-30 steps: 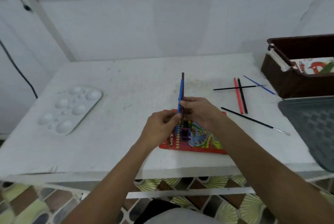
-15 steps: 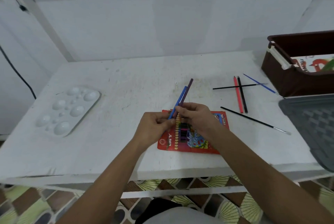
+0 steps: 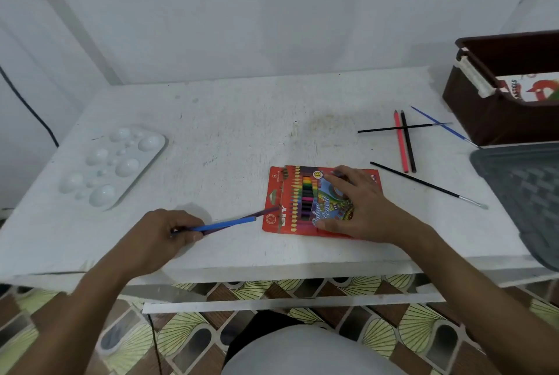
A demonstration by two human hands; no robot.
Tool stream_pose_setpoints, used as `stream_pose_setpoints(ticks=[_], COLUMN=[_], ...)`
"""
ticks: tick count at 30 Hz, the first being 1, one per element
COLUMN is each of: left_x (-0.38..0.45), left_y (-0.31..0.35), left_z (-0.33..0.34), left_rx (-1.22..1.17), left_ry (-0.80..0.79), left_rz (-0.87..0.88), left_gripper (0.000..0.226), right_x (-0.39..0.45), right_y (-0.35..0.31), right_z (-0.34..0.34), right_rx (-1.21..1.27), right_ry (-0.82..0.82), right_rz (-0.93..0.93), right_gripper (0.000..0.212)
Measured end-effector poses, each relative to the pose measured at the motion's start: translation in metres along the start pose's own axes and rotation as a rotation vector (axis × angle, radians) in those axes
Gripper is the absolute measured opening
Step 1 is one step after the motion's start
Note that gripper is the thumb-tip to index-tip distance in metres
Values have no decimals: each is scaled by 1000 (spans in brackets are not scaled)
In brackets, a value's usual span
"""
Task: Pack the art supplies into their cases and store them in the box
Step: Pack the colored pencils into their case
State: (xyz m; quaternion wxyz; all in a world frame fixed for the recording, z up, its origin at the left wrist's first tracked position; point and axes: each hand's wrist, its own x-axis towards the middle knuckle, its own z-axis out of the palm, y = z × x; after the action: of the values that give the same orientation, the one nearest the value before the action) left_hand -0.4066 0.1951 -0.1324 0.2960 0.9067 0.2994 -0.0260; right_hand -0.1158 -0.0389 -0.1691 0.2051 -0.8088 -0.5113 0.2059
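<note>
A red colour-pencil case (image 3: 281, 193) lies flat near the table's front edge. My right hand (image 3: 360, 205) rests flat on its right half, fingers spread. My left hand (image 3: 163, 232) grips a blue pencil (image 3: 227, 224) and a purple pencil (image 3: 266, 211) together, left of the case; their tips point at the case's left edge. A red pencil (image 3: 400, 141) and a black pencil (image 3: 408, 141) lie side by side further right, with three thin paintbrushes (image 3: 423, 184) around them. The brown box (image 3: 484, 120) stands at the back right, a printed pack inside.
A white paint palette (image 3: 112, 165) sits at the table's left. A grey textured lid (image 3: 526, 199) overhangs the right edge, next to the box. A black cable runs down the wall at far left. The table's front edge lies just below both hands.
Both hands held the two pencils upright over the case; now my left hand alone holds them, lowered to the left, and my right hand has let go and lies flat on the case.
</note>
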Motion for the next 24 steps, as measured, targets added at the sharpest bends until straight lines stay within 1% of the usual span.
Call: stream_pose_setpoints(ticks=[2, 3, 7, 9, 12, 14, 17, 20, 22, 24], left_x=[2, 5, 23, 32, 40, 40, 36, 34, 35, 37], left_y=[-6, -8, -6, -6, -11, -8, 0, 9, 14, 16], left_z=[1, 3, 10, 14, 20, 22, 20, 18, 19, 21], left_rx=[34, 50, 91, 201, 396, 443, 442, 385, 346, 293], left_ry=[39, 58, 100, 137, 174, 193, 184, 141, 114, 118], left_rz=[1, 11, 82, 171, 296, 339, 382, 349, 371, 401], left_gripper=[19, 17, 17, 22, 35, 39, 38, 50, 54, 54], right_x=[1, 1, 4, 4, 5, 5, 5, 5, 5, 5], right_y=[3, 4, 5, 9, 13, 13, 12, 12, 12, 11], right_z=[2, 2, 2, 2, 4, 5, 4, 4, 3, 3], right_rx=[-76, -101, -130, -143, -160, -183, -167, -163, -171, -165], right_ry=[2, 4, 22, 39, 42, 48, 51, 53, 58, 57], right_rz=[-26, -31, -37, -56, -72, -80, -82, -78, -79, -80], right_gripper=[111, 112, 99, 94, 92, 92, 92, 92, 92, 92])
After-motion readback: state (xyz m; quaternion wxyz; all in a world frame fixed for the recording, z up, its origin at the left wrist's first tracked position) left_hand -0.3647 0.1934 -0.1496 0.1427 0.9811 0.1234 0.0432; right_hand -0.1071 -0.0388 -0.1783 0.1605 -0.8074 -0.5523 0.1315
